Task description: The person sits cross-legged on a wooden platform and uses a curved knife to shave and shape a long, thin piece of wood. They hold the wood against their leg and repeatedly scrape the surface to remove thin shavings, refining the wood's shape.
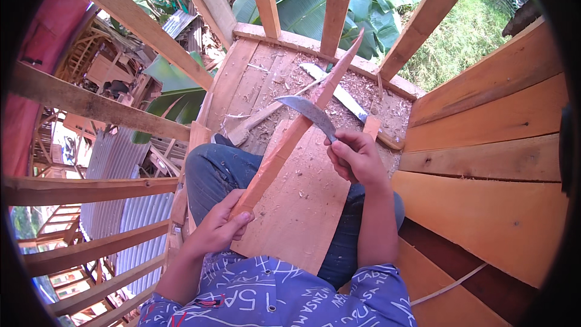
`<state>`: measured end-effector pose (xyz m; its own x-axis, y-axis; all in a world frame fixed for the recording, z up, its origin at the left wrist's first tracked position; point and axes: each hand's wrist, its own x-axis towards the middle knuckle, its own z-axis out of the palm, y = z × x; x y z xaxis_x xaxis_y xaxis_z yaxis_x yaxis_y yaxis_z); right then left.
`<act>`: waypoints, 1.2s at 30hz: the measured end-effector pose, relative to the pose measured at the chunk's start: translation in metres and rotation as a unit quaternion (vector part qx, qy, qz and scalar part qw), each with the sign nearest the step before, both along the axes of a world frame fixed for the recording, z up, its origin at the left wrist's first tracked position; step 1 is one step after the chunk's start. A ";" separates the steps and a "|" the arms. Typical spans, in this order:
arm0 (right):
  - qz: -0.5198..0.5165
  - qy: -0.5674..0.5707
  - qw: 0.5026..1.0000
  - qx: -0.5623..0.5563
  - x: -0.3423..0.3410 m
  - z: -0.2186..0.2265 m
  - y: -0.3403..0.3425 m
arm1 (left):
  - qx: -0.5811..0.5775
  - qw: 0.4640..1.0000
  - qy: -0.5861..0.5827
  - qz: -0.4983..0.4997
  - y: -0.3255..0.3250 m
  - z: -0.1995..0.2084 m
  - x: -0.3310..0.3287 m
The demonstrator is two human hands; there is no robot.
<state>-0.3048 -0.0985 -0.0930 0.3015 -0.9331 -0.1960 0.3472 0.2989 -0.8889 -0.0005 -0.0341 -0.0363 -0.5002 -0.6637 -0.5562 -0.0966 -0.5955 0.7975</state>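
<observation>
Two hands are at work, set apart from each other, each closed on its own thing. The left hand (229, 223) is wrapped around the lower end of a long wooden stick (275, 163), which slants up from that fist, passes to the left of the right hand (358, 160) and tapers to a point well beyond both. The right hand grips the handle of a curved blade (308, 110), whose tip reaches leftward across the stick; whether its edge touches the wood, I cannot tell.

Below and between the hands, a flat board (296, 218) lies over the legs in blue jeans (221, 166). Farther out, past the right hand, a long straight blade (342, 97) with a wooden handle rests among wood shavings (390, 112). Ahead of the left hand, a piece of wood with a broad near end (240, 133) lies on the planks. Plank boarding (484, 157) stands to the right of the right hand; corrugated sheets (115, 163) show beyond the rails left of the left hand.
</observation>
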 end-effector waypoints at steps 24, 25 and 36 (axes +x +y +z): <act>-0.316 0.010 0.949 -0.005 0.003 -0.014 -0.007 | 0.013 0.999 0.032 0.025 0.004 -0.015 0.026; -0.401 -0.033 0.915 -0.031 -0.030 -0.017 -0.008 | 0.024 0.998 0.039 0.032 0.005 -0.013 0.028; -0.105 0.048 0.993 0.035 0.006 0.003 0.013 | -0.053 0.998 -0.021 -0.037 0.000 -0.009 0.021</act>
